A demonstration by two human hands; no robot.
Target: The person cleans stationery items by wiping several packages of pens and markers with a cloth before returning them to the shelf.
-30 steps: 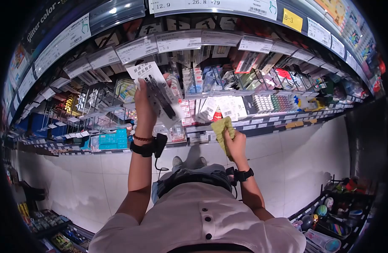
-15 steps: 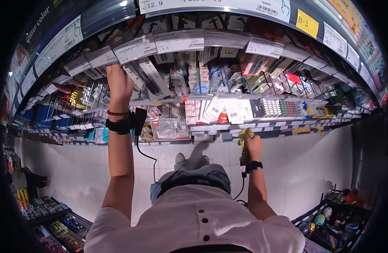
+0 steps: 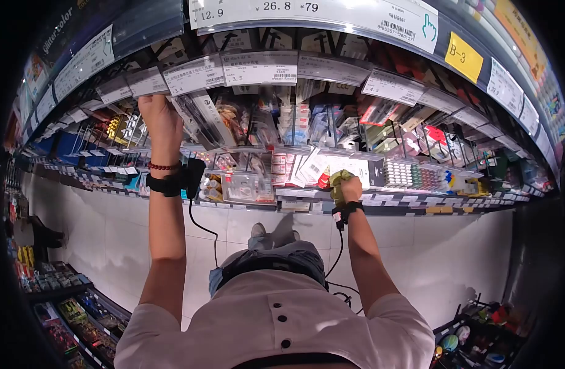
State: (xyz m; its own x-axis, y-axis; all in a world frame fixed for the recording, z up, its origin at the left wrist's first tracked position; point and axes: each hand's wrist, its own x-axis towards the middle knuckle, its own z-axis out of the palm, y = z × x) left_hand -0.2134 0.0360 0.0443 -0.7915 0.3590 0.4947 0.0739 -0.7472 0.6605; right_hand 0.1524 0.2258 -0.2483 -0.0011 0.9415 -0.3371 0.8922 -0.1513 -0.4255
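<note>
My left hand (image 3: 160,122) reaches up to the upper shelf rail, just under the price labels (image 3: 196,75). Its fingertips are hidden behind the label strip, so what they touch does not show. Hanging packs of pens (image 3: 205,120) are close to its right. My right hand (image 3: 351,188) is closed round a crumpled yellow-green cloth (image 3: 339,184), in front of the lower shelf. Beyond that hand lie white cards (image 3: 312,167) and red-and-white boxes (image 3: 282,165).
Shelf edges with price labels (image 3: 261,69) curve across the front, and a yellow B-3 tag (image 3: 463,56) is at upper right. Black cables (image 3: 204,229) hang from both wrists. Bins of goods (image 3: 79,310) stand behind at lower left; pale floor tiles (image 3: 411,246) lie below.
My right hand has moved left and up toward the lower shelf with the cloth. My left hand has shifted slightly left along the label strip. The view has moved a little closer to the shelves.
</note>
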